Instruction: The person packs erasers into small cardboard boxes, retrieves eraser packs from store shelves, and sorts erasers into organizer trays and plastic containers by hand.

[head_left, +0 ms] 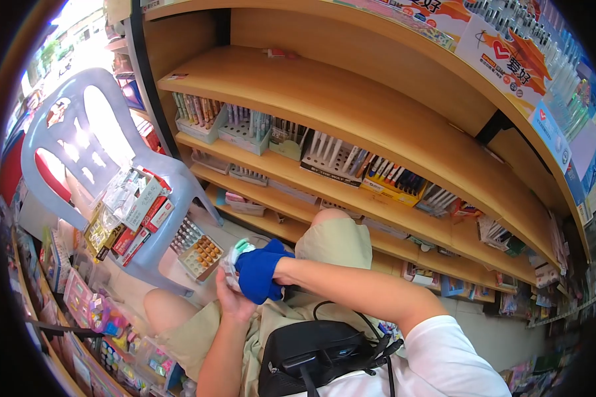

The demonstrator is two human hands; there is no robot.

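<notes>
A blue cloth (261,271) is bunched in front of my lap, with my right hand (283,270) closed in it; the cloth hides most of those fingers. Beneath and beside it, my left hand (234,299) grips a small clear-and-white item (230,264) with pale green parts at its top. Its exact kind does not show. The cloth presses against this item. Just beyond my hands, a box of orange-brown-topped items (205,257) stands on the floor.
A pale blue plastic chair (149,261) at the left carries a pile of boxes (136,212). Ahead runs a wooden shelf unit (351,99) with pen boxes (331,159) on its lower boards. Colourful packaged goods (106,311) crowd the lower left. A black bag (311,357) lies against my front.
</notes>
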